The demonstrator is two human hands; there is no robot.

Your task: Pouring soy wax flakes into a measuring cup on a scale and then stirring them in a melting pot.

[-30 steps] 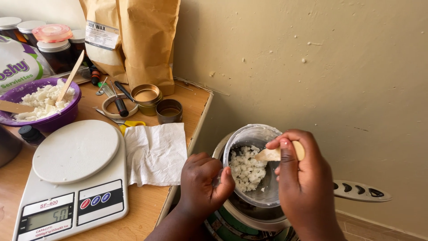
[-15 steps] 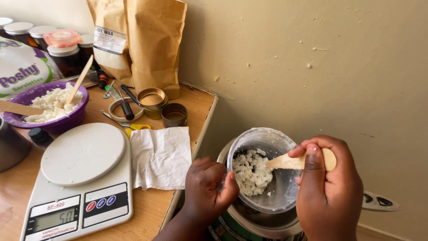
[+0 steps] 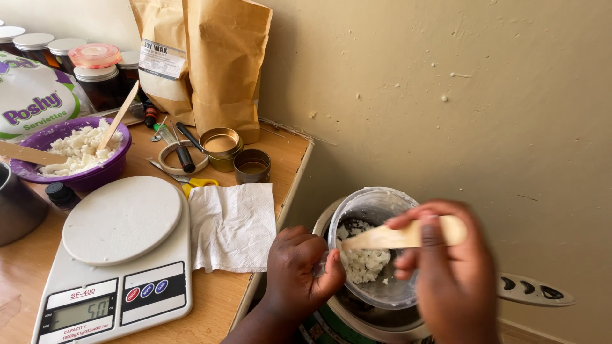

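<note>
My left hand (image 3: 301, 271) grips the near rim of a clear plastic cup (image 3: 370, 202) that sits tilted over a metal pot (image 3: 376, 318) beside the table. White crumbly wax flakes (image 3: 364, 261) lie in the cup. My right hand (image 3: 446, 274) holds a flat wooden stick (image 3: 395, 237) by its rounded end. The stick's tip reaches left across the cup to its left wall, above the flakes.
The wooden table (image 3: 268, 143) bears a white kitchen scale (image 3: 115, 248), a white napkin (image 3: 233, 224), a purple bowl of wax (image 3: 76, 156) with sticks in it, two small tins (image 3: 237, 156), brown paper bags (image 3: 207, 64) and jars (image 3: 95, 73). A power strip (image 3: 532, 292) lies by the wall.
The stick has swung left across the cup, its tip now at the left wall. My right hand shifted slightly and blurs with motion. My left hand stays on the cup.
</note>
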